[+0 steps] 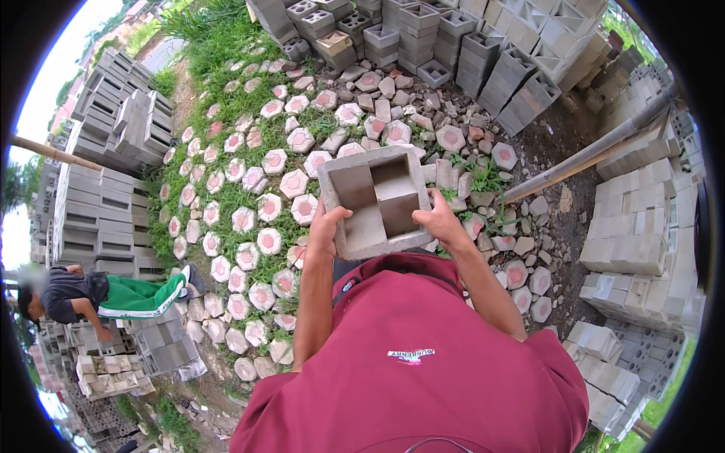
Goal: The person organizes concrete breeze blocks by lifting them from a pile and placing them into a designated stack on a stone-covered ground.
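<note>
A grey concrete block with a squarish outline and hollow compartments split by inner walls is held up in front of my body. My left hand grips its left side, the thumb hooked over the rim. On the right side, my right hand grips it the same way, thumb on the edge. The other fingers of both hands are hidden behind the block. Its open cells face up toward me.
Hexagonal pavers lie in grass ahead and left. Broken rubble covers ground beyond the block. Stacked hollow blocks stand at the far side, more blocks at right. A pole slants at right. Another person is at left beside stacks.
</note>
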Available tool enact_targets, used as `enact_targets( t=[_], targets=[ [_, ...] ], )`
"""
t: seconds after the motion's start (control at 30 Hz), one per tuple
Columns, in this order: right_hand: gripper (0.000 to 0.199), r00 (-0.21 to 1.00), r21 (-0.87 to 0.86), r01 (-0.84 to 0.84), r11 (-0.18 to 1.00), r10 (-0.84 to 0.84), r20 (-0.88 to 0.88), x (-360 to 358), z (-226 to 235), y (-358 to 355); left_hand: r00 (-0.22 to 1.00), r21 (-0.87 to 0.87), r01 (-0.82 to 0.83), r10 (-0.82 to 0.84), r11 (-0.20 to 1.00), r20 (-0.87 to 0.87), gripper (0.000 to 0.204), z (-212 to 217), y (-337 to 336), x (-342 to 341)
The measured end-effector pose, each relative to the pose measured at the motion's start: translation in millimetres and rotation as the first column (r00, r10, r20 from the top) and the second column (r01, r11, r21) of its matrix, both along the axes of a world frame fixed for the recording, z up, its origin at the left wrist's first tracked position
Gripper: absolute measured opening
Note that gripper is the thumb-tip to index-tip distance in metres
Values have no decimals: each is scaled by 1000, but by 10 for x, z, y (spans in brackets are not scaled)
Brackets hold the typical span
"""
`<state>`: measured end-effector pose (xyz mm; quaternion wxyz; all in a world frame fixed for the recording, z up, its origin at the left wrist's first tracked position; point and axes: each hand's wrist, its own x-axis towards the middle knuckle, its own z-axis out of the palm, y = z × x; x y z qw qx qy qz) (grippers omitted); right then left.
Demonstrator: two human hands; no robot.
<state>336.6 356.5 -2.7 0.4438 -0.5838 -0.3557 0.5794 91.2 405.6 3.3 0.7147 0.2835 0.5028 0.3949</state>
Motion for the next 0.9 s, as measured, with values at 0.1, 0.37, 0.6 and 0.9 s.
enact_targets(
  t=[0.1, 0.37, 0.6, 0.9],
  targets=[
    [58, 1000, -54, 10, 999, -10, 2, 144, -45, 304, 1000, 7, -9, 9, 1000, -25, 72, 33, 314, 189],
    [60, 990, -114, 140, 983, -139, 23, 482, -375, 1377, 990, -53, 78, -84, 996, -110, 60, -153, 1675, 593],
    [54, 929, -122, 369, 922, -370, 9, 550, -554, 2717, 945, -33, 320, -321, 947, -62, 60, -554, 3411, 818],
    [61, 880, -272, 456, 847, -476, -6, 534, -704, 4251, 827, -252, 491, -537, 834, -167, 75, -541, 5435, 1164]
  ],
)
